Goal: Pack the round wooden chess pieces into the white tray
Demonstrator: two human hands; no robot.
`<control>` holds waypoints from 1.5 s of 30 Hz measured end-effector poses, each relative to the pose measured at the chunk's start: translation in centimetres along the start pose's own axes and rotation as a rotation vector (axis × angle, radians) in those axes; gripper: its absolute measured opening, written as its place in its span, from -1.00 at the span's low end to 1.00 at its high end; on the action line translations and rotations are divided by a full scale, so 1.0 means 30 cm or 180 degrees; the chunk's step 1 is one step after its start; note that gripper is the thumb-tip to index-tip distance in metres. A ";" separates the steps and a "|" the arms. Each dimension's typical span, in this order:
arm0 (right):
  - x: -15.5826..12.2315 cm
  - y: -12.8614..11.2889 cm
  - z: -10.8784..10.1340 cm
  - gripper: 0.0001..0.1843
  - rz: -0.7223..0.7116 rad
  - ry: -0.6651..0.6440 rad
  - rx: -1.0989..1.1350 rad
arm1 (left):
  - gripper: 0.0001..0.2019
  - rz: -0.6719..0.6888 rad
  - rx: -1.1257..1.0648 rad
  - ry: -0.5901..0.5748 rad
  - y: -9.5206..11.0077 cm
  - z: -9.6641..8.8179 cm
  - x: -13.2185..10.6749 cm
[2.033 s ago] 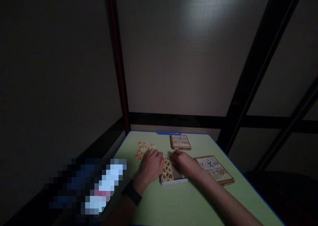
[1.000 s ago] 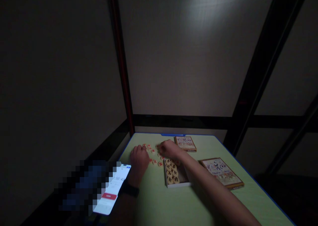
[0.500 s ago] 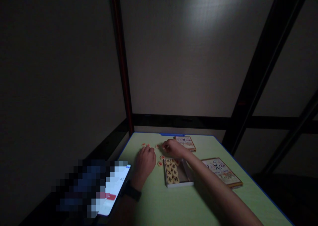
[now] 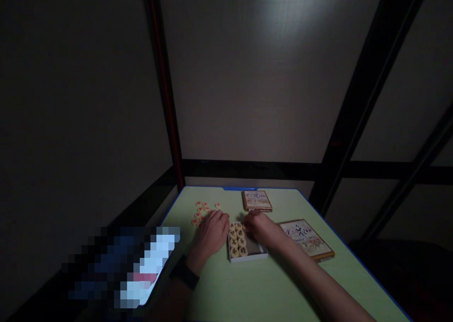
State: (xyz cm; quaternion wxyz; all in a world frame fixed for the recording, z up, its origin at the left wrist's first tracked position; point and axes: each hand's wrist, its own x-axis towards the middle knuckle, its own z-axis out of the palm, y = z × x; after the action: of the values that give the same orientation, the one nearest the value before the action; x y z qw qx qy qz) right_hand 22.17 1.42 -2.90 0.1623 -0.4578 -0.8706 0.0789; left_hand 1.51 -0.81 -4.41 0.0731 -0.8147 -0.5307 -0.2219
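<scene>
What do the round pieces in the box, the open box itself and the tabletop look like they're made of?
Round pieces: wood or plastic; pale, smooth-looking discs, too small to settle it.
Open box: probably cardboard, judging by its thin, plain white wall.
Tabletop: perhaps laminate, since its green surface looks flat and even.

Pretty dim in here from my end. I've got a pale green table (image 4: 226, 293) with blue edging, and a bright screen (image 4: 150, 265) by its left side, mostly pixelated for me. Behind it there's a grey wall (image 4: 247, 91) with a soft glare patch (image 4: 300, 4), a black rail (image 4: 247, 169) low down, and a thick dark beam (image 4: 357, 95) slanting on the right.
</scene>
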 end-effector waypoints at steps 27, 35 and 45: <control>-0.003 -0.010 -0.005 -0.87 0.0157 -0.0006 0.0042 | -0.76 -0.0243 0.0205 0.0529 -0.084 0.033 0.015; -0.008 -0.018 -0.008 -0.87 0.0037 -0.0068 -0.0184 | -0.71 -0.0884 0.0564 0.0777 -0.148 0.004 0.014; -0.002 -0.016 -0.004 -0.87 0.0045 -0.0111 -0.0225 | -0.71 -0.1111 0.0794 0.0478 -0.159 0.012 0.006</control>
State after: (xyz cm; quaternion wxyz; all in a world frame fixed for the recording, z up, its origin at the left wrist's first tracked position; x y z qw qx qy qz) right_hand 21.87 1.10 -2.66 0.1302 -0.4679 -0.8722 0.0572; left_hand -2.61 1.49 -5.20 0.1730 -0.6763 -0.6801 -0.2239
